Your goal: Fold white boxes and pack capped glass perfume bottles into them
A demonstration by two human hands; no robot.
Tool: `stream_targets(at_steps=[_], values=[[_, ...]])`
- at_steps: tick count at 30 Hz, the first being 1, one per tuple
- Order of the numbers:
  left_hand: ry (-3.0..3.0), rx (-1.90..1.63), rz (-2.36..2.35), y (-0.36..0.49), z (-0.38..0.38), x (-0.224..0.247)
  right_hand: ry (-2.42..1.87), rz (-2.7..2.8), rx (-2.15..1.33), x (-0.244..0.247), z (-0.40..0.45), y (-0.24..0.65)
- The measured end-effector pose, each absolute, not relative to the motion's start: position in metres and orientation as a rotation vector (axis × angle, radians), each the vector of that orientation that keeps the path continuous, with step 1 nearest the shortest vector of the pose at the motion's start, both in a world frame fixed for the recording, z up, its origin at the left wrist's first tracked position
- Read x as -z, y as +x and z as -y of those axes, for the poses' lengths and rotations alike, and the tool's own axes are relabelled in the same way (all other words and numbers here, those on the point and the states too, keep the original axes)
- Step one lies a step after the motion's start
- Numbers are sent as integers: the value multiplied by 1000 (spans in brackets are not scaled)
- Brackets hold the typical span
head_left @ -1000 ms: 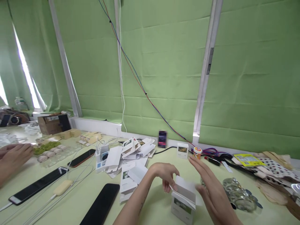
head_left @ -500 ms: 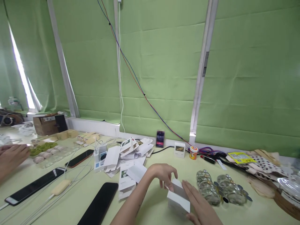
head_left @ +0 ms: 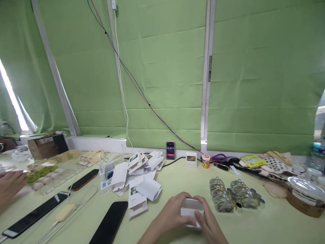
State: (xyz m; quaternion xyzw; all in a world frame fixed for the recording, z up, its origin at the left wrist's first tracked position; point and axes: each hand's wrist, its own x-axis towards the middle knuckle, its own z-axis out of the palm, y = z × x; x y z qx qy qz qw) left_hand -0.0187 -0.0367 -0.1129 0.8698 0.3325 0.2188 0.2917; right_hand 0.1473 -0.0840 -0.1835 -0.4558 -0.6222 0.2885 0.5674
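Note:
Near the front of the table, a small white box [head_left: 192, 212] is held between both of my hands. My left hand [head_left: 175, 210] wraps round its left side, and my right hand [head_left: 207, 217] closes on its right side with the thumb over the front. Left of my hands lies a pile of flattened white cartons [head_left: 149, 188]. Two rows of small glass jars [head_left: 221, 196] stand to the right. A closed white box with a picture [head_left: 191, 160] stands upright at the back beside an orange-and-white tub [head_left: 206, 161].
A black phone [head_left: 109, 222] lies left of my hands, with other phones and white cables further left. Another person's hand [head_left: 11, 186] is beside an egg-like tray [head_left: 42, 174]. A lidded round container [head_left: 304, 195] sits at the far right.
My left hand has moved down from the box's top flap to its side, and my right thumb has come onto its front. The view has shifted to the right.

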Motion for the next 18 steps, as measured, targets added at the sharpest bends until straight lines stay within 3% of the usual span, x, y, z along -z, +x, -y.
stream_targets(at_steps=[8, 18], values=[[2227, -765, -875, -13, 17, 160, -1036, 1327, -790, 194, 81, 136], [2145, -776, -782, -15, 20, 149, -1065, 1338, -829, 186, 85, 139]])
